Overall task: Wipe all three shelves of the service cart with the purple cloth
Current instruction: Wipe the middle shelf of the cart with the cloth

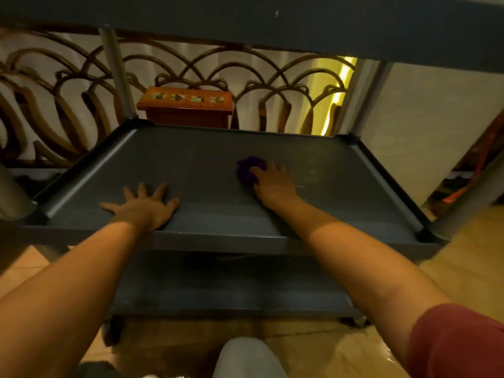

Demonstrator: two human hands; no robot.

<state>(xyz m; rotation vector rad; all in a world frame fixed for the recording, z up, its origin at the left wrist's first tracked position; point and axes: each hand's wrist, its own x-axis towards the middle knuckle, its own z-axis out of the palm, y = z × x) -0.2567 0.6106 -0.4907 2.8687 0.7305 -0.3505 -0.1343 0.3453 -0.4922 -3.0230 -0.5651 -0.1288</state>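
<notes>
Grey service cart point(90, 170), 3 shelves: top shelf point(272, 20) overhangs the view; middle shelf point(207, 170) carries both hands; bottom shelf point(231, 290) lies bare beneath it. Curved metal railing point(54, 105) stands behind the cart. Orange wooden box point(185, 105) sits just beyond the middle shelf's far rim. Left hand point(144, 208), fingers spread, lies flat near the front lip. Right hand point(272, 181) presses the bunched purple cloth point(246, 167) against the middle shelf, right of centre, fingers curled over it.
</notes>
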